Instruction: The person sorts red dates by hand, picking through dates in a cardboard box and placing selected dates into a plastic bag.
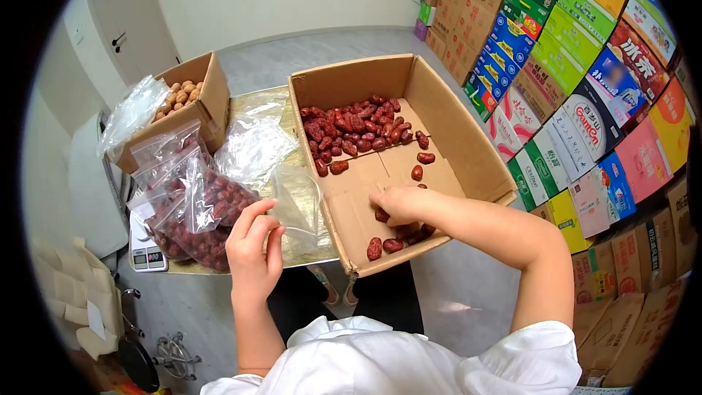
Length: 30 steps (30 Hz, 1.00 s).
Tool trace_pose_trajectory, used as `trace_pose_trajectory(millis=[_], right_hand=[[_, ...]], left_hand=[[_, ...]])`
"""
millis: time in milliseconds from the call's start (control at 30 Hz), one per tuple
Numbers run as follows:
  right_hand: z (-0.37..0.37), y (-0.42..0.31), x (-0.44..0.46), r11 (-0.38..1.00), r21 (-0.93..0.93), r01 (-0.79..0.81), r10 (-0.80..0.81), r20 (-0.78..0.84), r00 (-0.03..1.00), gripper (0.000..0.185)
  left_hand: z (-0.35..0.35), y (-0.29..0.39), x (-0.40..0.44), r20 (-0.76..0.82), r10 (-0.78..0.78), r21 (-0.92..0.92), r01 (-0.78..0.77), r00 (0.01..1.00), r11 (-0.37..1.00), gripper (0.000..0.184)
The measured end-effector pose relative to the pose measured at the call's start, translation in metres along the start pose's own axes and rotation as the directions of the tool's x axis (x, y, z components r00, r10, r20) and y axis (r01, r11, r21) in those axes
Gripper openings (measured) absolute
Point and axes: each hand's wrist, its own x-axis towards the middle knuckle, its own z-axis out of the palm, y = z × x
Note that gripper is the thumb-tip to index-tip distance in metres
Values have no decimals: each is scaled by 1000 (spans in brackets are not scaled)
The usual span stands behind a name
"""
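My right hand (398, 205) reaches down into an open cardboard box (468, 139), fingers curled and closed around a dried red date (382, 215) at their tips. Several loose dates lie just below it, partly hidden by my forearm. A bigger heap of red dates (351, 126) fills the far left part of the box. My left hand (254, 245) is left of the box, its fingers bent in a pinch at the edge of a clear plastic bag (296, 208). The bag leans against the box wall with its mouth spread.
Filled zip bags of dates (197, 212) are piled left of my left hand, partly over a digital scale (148, 254). Behind stands a carton of walnuts (179, 99). Flat empty bags (252, 146) lie on the table. Stacked cartons (570, 110) line the right side; a chair (77, 292) is at left.
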Motion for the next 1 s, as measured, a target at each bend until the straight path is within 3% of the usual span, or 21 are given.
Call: trace_pose_trajectory(millis=[300,400,467,700,800,867,933,967,1000], right_hand=[[-3,1,-3,994,31,104,-103,-30,994,53],[0,4,-1,972,23,233,-228,-129,965,52],[-3,0,-3,949,-103,298,-309,-113,944,49],[-3,0,-3,960,-123,253,-264,-82,961,44],[-19,0,-8,972,-39,233,-237,-169,957,37],[-40,4,-9,951,94,296,-227,-438,870,31],[-72,-8,-29,893,223,391,-193,-597,779,27],[-82,-7,-26,833,202,515,-253,-690,678,23],[-100,-21,-42,742,411,530,-195,-624,757,25]], left_hand=[[3,-2,3,-10,8,50,-7,1000,999,12],[4,-1,2,-4,1,35,0,1000,999,12],[4,-1,2,1,1,35,-1,1000,999,12],[4,-3,-2,1,-13,36,13,1000,999,12],[5,-4,-1,-10,-10,23,11,1000,1000,12],[6,-6,0,-35,0,40,2,999,999,12],[5,-7,1,-12,43,46,-43,999,998,14],[5,-6,4,-30,88,66,-85,996,994,14],[5,-5,6,-38,91,79,-88,995,993,14]])
